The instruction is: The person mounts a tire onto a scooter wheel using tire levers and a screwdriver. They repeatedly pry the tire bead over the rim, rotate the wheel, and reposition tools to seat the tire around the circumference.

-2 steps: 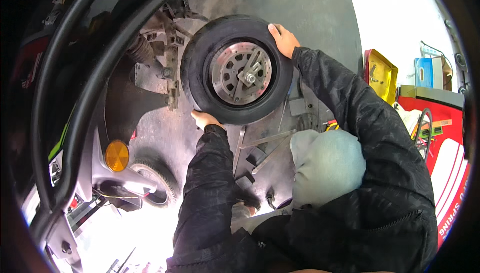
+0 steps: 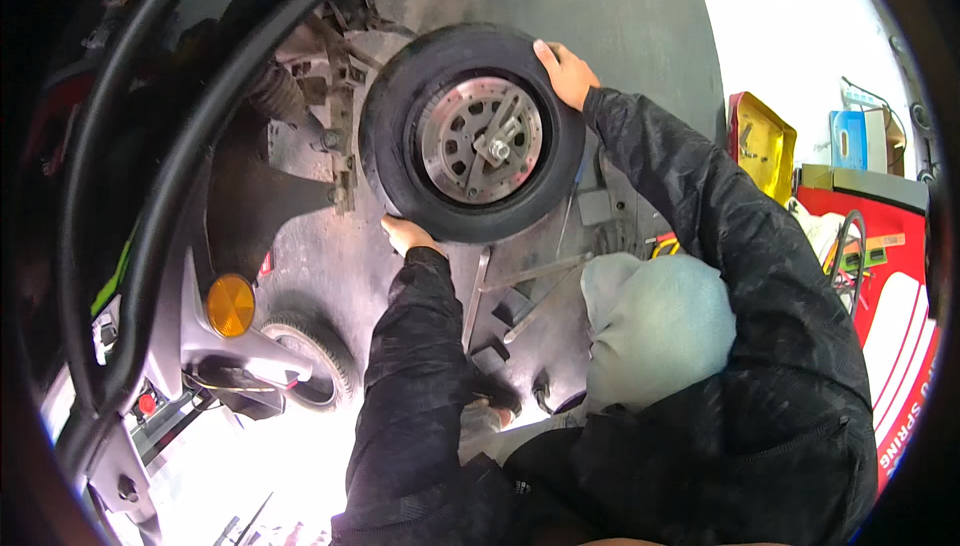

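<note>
Between my two hands is a black-tyred motorcycle wheel [image 2: 405,96], its side facing up. A perforated metal brake disc [image 2: 445,141] sits at its middle, with a bar-shaped metal bracket and a nut [image 2: 498,149] over the hub. My right hand [image 2: 568,76] grips the tyre at its far right edge, thumb on the upper side. My left hand [image 2: 408,236] holds the near left edge, its fingers partly hidden under the tyre. Just left of the wheel are the metal swingarm and mounting parts [image 2: 343,146] of a vehicle.
Black tubular bars [image 2: 225,106] and an orange round reflector [image 2: 231,306] stand at the left. Another wheel [image 2: 315,356] lies lower left. Metal stand legs [image 2: 530,274] spread on the floor below. At right are a yellow tray [image 2: 765,151], a blue container [image 2: 847,138] and a red cabinet [image 2: 880,236].
The wheel has shifted very slightly up and to the left in the picture, with both hands still on it.
</note>
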### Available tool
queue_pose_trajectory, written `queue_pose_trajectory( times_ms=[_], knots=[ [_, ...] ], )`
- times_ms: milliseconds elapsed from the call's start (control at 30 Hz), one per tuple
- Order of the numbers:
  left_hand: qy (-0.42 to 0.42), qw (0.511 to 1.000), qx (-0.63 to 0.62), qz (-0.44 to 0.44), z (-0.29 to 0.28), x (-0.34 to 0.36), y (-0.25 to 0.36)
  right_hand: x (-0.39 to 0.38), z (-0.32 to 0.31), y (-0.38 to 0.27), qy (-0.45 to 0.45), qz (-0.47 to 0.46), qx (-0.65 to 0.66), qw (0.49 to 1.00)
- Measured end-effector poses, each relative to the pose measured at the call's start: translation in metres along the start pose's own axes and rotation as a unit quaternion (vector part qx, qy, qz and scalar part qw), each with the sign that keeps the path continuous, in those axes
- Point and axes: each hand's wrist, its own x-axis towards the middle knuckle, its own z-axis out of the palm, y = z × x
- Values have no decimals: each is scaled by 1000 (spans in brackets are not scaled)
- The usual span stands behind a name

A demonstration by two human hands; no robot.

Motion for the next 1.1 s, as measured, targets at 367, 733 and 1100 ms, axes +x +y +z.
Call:
queue_pose_trajectory(
  times_ms=[367, 733, 1100],
  knots=[
    [-229, 694, 644, 225, -186, -16, -140, -261, -1, 61, -439, -300, -256, 807],
    [-213, 836, 422, 279, -154, -97, -75, -281, 45, 108, -392, -347, -304, 796],
    [-276, 744, 510, 333, -115, -100, -50, -282, 70, 99, -475, -318, -330, 752]
  ],
)
